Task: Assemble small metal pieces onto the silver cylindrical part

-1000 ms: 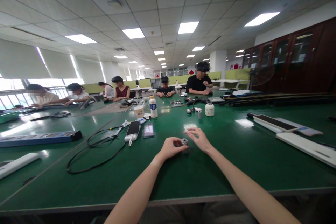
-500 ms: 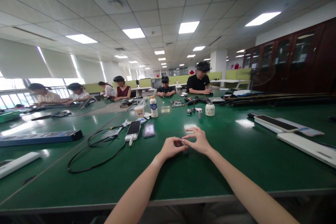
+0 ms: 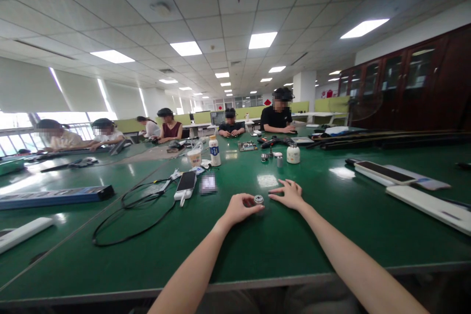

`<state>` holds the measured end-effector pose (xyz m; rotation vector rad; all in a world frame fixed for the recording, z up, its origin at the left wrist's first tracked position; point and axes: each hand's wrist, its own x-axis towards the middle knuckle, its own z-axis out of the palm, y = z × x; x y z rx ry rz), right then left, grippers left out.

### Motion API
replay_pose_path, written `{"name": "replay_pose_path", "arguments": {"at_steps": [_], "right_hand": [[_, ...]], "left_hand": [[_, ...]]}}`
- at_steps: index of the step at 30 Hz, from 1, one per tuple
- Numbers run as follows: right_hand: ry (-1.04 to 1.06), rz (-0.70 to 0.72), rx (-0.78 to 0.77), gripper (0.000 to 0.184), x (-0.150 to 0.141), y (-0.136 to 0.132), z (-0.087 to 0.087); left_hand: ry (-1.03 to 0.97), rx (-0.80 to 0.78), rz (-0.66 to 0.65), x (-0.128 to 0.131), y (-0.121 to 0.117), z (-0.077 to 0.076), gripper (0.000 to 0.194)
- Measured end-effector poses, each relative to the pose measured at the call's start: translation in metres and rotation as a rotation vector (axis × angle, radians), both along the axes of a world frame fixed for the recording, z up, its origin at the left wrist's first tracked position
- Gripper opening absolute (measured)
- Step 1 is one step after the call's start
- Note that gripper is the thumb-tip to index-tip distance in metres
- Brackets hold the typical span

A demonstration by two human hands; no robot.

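Left grip [image 3: 240, 208] on metal part [image 3: 258, 199], glossy green table [image 3: 147, 270], office ceiling [image 3: 195, 2]

We see a green table [image 3: 235, 260], and on it a white bottle [image 3: 216, 160] with a blue band. Nearer us than the bottle is a silvery part [image 3: 258, 199], its top perhaps ringed in black, though too small to be sure; left of the bottle we find a blue power strip [image 3: 55, 198] with a black end, right of it a white jar [image 3: 293, 154].
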<state>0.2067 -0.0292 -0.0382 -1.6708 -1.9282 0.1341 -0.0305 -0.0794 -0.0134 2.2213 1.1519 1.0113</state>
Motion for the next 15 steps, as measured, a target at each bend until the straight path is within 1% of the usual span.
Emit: {"name": "replay_pose_path", "arguments": {"at_steps": [2, 5, 7, 9, 11, 13, 15], "right_hand": [[0.001, -0.001, -0.004, 0.042, 0.0, 0.001, -0.001], [0.051, -0.023, 0.004, 0.034, -0.002, 0.0, 0.005], [0.133, 0.0, 0.054, 0.03, -0.006, -0.004, 0.013], [0.226, 0.086, 0.14, 0.03, -0.014, -0.013, 0.021], [0.262, 0.213, 0.227, 0.028, -0.025, -0.024, 0.029], [0.243, 0.293, 0.261, 0.025, -0.036, -0.034, 0.034], [0.198, 0.336, 0.266, 0.02, -0.043, -0.042, 0.036]], "left_hand": [[-0.002, 0.0, -0.004, 0.0, 0.0, 0.0, 0.046], [-0.004, -0.004, -0.014, 0.0, 0.0, 0.0, 0.046], [-0.005, -0.006, -0.017, 0.0, 0.0, 0.0, 0.046], [-0.008, -0.007, -0.017, 0.0, 0.0, -0.001, 0.046], [-0.013, -0.008, -0.015, 0.0, 0.0, -0.002, 0.046], [-0.02, -0.007, -0.017, 0.0, 0.0, -0.002, 0.046], [-0.026, -0.004, -0.023, 0.0, 0.0, -0.002, 0.045]]}}
